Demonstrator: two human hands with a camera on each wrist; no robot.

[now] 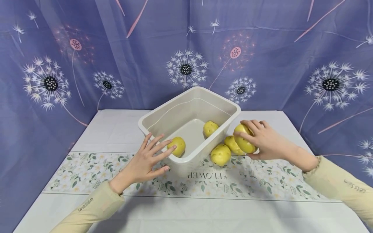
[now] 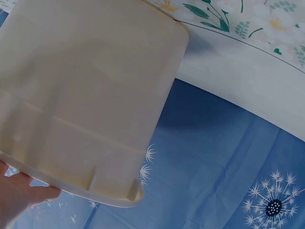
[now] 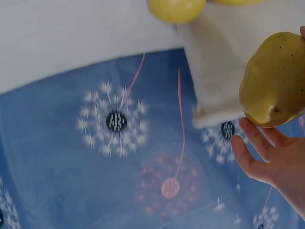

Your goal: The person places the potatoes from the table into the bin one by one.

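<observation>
A purple-blue cloth printed with white and pink dandelions [image 1: 140, 58] hangs around a white-covered table [image 1: 204, 213], crossed by a pale floral band lettered "FLOWER" [image 1: 96, 168]. Upon it a pale grey, rectangular plastic bin [image 1: 155, 119] stands askew to you, its long sides running from near left to far right.

The relation that matters is between bin and grip: the large, oval yellow potato [image 1: 245, 145] in your right hand [image 1: 266, 140] is outside the bin, just to the right of its right-hand wall. That hand is the nearer one to the loose pieces; your left hand [image 1: 147, 163] is at the opposite, near-left end. The held potato's long axis slants from upper left to lower right, and it appears lifted off the table.

Your right grip is full: fingers curl over the potato's top and side, with the thumb underneath. Your left hand holds nothing, fingers spread wide by the bin's rim; you cannot tell whether they touch it.

Two round yellow potatoes [image 1: 220, 155] sit on the table beside the right wall, one partly behind the held one. Inside, one yellow potato [image 1: 180, 145] lies at the near end, another [image 1: 210, 128] by the right wall.
</observation>
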